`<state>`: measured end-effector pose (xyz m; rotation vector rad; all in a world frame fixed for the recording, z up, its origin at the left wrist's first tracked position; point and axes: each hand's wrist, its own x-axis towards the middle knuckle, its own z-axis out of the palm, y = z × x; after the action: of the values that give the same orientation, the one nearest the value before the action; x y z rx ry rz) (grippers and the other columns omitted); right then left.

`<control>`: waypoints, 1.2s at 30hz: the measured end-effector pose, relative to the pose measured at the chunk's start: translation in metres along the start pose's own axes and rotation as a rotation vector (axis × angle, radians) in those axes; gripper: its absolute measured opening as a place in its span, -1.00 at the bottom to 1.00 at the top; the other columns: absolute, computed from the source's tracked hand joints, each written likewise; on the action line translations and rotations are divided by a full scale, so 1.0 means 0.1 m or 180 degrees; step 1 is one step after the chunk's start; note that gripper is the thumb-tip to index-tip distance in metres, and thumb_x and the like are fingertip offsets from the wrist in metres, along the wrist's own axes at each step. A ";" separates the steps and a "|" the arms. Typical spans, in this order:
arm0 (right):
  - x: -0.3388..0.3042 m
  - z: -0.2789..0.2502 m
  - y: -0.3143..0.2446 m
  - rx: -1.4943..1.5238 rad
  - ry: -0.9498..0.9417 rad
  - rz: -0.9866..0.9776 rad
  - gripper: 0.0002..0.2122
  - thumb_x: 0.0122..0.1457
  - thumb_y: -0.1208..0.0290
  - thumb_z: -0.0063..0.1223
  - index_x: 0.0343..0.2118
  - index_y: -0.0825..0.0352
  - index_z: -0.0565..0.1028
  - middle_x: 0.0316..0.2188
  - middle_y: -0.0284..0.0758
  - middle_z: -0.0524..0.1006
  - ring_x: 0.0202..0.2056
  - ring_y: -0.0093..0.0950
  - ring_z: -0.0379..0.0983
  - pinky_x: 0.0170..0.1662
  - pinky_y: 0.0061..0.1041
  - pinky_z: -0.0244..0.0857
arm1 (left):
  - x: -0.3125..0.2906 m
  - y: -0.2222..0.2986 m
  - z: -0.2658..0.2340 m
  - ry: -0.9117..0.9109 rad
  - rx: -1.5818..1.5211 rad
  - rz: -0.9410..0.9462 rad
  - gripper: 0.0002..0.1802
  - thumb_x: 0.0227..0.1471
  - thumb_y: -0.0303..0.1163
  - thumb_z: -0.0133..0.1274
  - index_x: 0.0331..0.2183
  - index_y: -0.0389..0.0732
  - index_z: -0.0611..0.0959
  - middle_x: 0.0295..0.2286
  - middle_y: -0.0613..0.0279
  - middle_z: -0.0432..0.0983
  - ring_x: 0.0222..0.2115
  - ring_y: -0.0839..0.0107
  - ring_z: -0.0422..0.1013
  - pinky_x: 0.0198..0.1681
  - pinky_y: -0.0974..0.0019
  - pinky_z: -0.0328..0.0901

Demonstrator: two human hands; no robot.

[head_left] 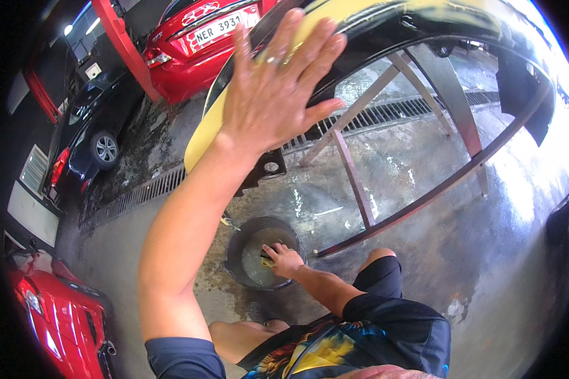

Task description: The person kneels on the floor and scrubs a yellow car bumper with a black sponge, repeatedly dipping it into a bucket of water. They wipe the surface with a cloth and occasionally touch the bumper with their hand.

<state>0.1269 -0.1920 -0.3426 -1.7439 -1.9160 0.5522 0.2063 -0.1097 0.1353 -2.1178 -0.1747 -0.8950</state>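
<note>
My left hand (278, 91) is raised at the upper middle, fingers spread and with a ring on one of them. It overlaps the yellow and black car bumper (201, 136); whether the palm touches the panel I cannot tell. Lower down, my right hand (286, 260) reaches into a round dark bucket (234, 265) of cloudy water on the floor. Its fingers are closed on a small yellowish pad (267, 261) with a dark part, mostly hidden by the hand.
A stand of metal bars (354, 180) is under the bumper at the right. A floor drain grate (385, 117) crosses behind it. Beyond are a red car (183, 69), a black car (95, 126) and a red post (126, 47). Red bodywork (60, 316) stands at lower left.
</note>
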 end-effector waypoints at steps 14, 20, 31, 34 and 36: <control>-0.01 0.01 0.00 0.0071 0.0136 -0.0198 -0.17 0.11 0.24 0.34 0.46 0.03 0.17 0.15 -0.13 0.40 0.17 -0.09 0.42 0.09 -0.10 0.46 | -0.15 -0.19 -0.12 -0.0092 0.0202 -0.0171 -0.09 0.22 0.50 -0.20 0.47 0.40 0.18 0.52 0.45 -0.11 0.52 0.06 -0.22 0.30 -0.78 -0.32; -0.01 -0.02 -0.01 0.0020 0.0112 -0.0139 -0.16 0.11 0.25 0.34 0.46 0.05 0.17 0.14 -0.13 0.39 0.15 -0.09 0.43 0.09 -0.10 0.46 | 0.08 -0.12 -0.12 -0.0033 0.0379 -0.0196 -0.22 0.27 0.45 -0.24 0.44 0.56 0.21 0.50 0.34 -0.06 0.51 -0.02 -0.20 0.27 -0.82 -0.26; 0.00 -0.01 0.00 0.0007 0.0052 -0.0179 -0.14 0.09 0.27 0.36 0.45 0.06 0.16 0.11 -0.12 0.40 0.13 -0.08 0.44 0.08 -0.11 0.47 | -0.16 -0.17 -0.13 -0.0239 0.0213 -0.0185 -0.19 0.23 0.49 -0.20 0.44 0.62 0.17 0.51 0.45 -0.07 0.51 0.06 -0.18 0.25 -0.85 -0.27; 0.00 -0.02 0.00 0.0032 0.0049 -0.0187 -0.14 0.08 0.27 0.37 0.45 0.06 0.16 0.11 -0.12 0.40 0.13 -0.08 0.44 0.08 -0.11 0.47 | -0.27 -0.19 -0.12 -0.0271 0.0158 -0.0203 -0.14 0.24 0.47 -0.21 0.47 0.48 0.15 0.51 0.42 -0.09 0.52 0.05 -0.20 0.28 -0.80 -0.33; 0.00 -0.03 0.01 0.0024 -0.0046 -0.0159 -0.14 0.09 0.26 0.36 0.46 0.05 0.15 0.12 -0.11 0.40 0.14 -0.07 0.44 0.08 -0.11 0.46 | -0.36 -0.21 -0.10 -0.0349 0.0131 -0.0230 -0.11 0.27 0.45 -0.23 0.49 0.33 0.16 0.51 0.34 -0.09 0.52 0.02 -0.22 0.33 -0.73 -0.42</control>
<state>0.1291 -0.1916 -0.3406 -1.6870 -1.9594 0.5545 0.1658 -0.0973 0.1298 -2.1347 -0.3252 -0.8104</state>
